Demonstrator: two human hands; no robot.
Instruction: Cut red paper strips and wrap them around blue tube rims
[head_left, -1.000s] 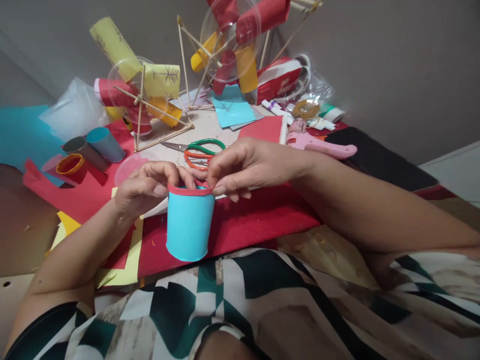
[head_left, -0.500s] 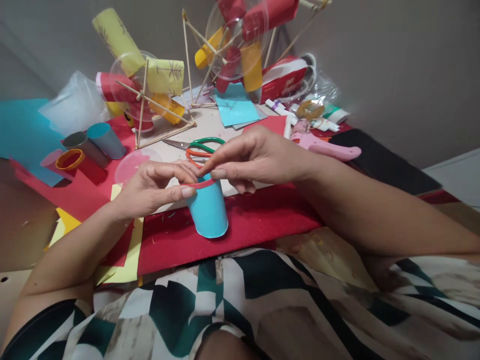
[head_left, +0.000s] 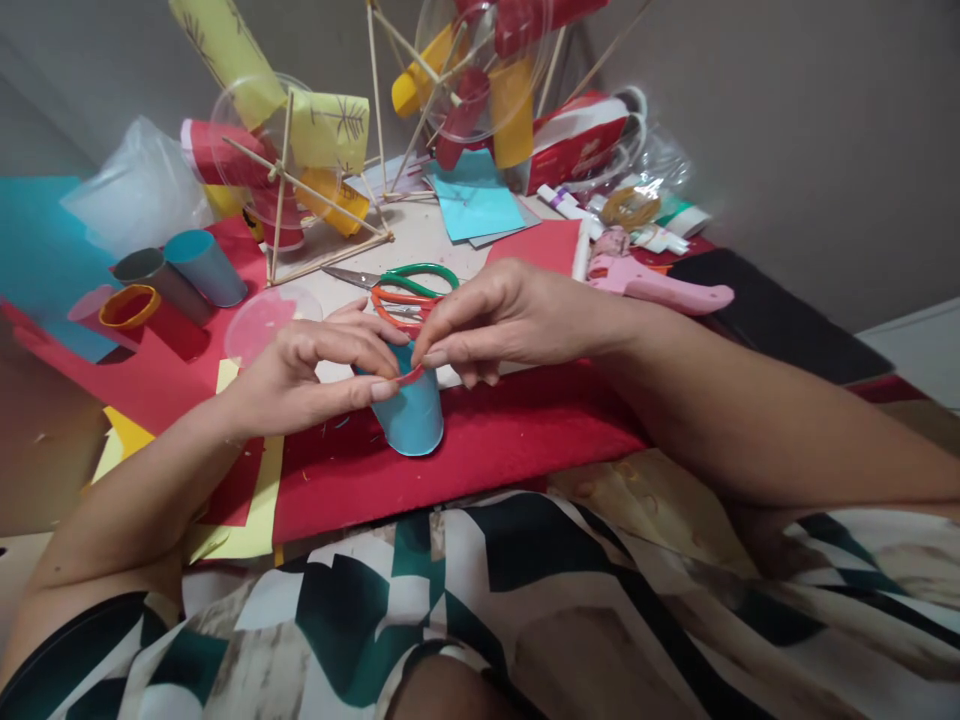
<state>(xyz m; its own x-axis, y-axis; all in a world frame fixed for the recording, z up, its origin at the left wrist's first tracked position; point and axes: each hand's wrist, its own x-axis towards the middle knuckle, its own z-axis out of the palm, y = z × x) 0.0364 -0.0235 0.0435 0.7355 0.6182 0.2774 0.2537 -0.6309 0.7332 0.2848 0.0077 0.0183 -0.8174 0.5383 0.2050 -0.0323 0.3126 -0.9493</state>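
A light-blue paper cup (head_left: pixel 414 422) stands upright at the front of the table, on red material. Along its rim runs a thin red paper strip (head_left: pixel 410 377). My left hand (head_left: pixel 322 370) pinches the rim and strip between thumb and fingers from the left. From the right, the thumb and forefinger of my right hand (head_left: pixel 502 315) pinch the strip at the rim. The fingertips partly hide the cup's mouth. Just behind the hands lie scissors with green handles (head_left: pixel 420 278) and a pair with orange handles (head_left: pixel 397 305).
Several paper tubes, among them a red one (head_left: pixel 161 325) and a blue one (head_left: pixel 214 275), stand at the left. Stick frames with paper-tube wheels (head_left: pixel 285 180) rise at the back. A pink glue gun (head_left: pixel 660 280) lies at the right, near glue tubes (head_left: pixel 570 210).
My right thumb and forefinger have closed together on the red strip at the rim. The view has shifted slightly, and the cup sits a little further up and left in it.
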